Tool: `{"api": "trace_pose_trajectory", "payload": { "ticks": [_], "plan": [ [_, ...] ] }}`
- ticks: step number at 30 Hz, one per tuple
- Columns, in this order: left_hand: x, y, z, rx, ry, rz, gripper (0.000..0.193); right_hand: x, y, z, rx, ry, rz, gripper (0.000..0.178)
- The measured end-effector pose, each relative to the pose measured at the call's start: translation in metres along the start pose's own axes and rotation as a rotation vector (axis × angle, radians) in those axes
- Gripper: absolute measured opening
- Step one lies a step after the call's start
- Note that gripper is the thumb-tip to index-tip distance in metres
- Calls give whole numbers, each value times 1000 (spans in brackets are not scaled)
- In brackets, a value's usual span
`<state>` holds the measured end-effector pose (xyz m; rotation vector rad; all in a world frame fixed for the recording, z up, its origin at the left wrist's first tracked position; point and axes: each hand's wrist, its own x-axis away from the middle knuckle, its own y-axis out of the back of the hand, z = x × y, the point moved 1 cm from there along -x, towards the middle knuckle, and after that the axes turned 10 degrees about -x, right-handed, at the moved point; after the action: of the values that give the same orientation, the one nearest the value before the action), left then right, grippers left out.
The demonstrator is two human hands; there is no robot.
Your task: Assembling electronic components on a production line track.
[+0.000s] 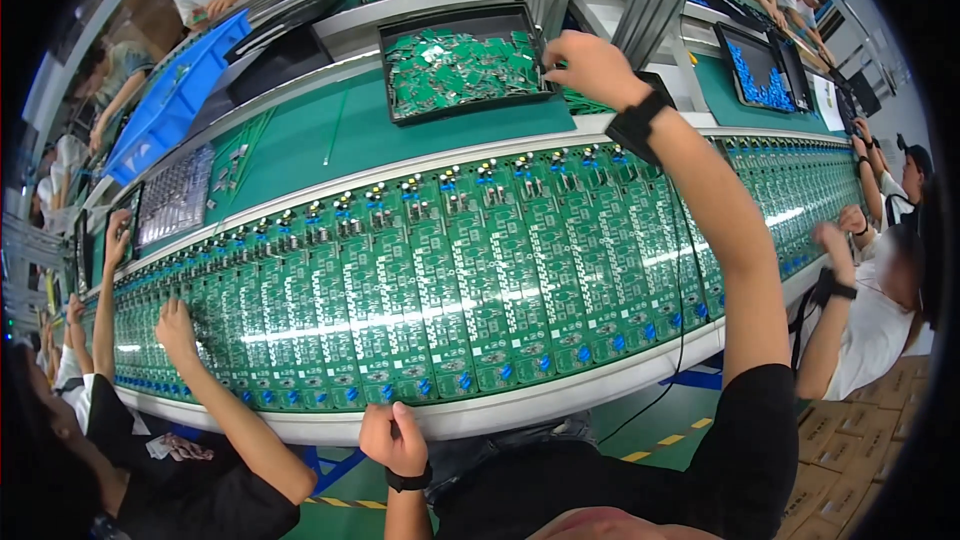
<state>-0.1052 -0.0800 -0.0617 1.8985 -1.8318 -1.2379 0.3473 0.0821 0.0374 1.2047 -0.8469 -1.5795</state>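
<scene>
My right hand (592, 68) is stretched to the far side, beside the right rim of a black tray (392, 118) heaped with small green circuit boards (460, 70). Its fingers are curled together; what they hold, if anything, is hidden. Down at the near edge, my left hand (395, 440) is closed with the thumb up, and I cannot make out anything in it. Between the hands runs a long row of green circuit boards (480, 280), with blue parts (465, 380) along their near ends and small upright components at the far ends.
A metal rail (480, 418) borders the row in front. Behind stand a blue bin (180, 100), a tray of blue parts (758, 80) and metal posts (655, 0). A black cord (685, 320) hangs across the boards. Co-workers' hands (178, 330) reach in at left and right.
</scene>
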Motion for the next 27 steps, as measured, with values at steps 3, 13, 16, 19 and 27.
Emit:
{"api": "trace_pose_trajectory", "payload": {
  "ticks": [3,13,16,19,27],
  "plan": [
    [-1,3,0,78,75,53,24,-22,-34,11,57,57,-32,15],
    [-83,78,-87,923,4,457,17,-46,-56,11,-54,-109,-38,19],
    [-129,69,-128,1179,152,735,17,-39,-55,0,-218,-125,-141,14],
    [-185,46,-156,1214,40,718,20,-31,-39,-4,-507,-153,-181,11],
    [-296,-128,-120,467,7,658,22,64,25,12,-1146,-346,-52,24]
  ]
}}
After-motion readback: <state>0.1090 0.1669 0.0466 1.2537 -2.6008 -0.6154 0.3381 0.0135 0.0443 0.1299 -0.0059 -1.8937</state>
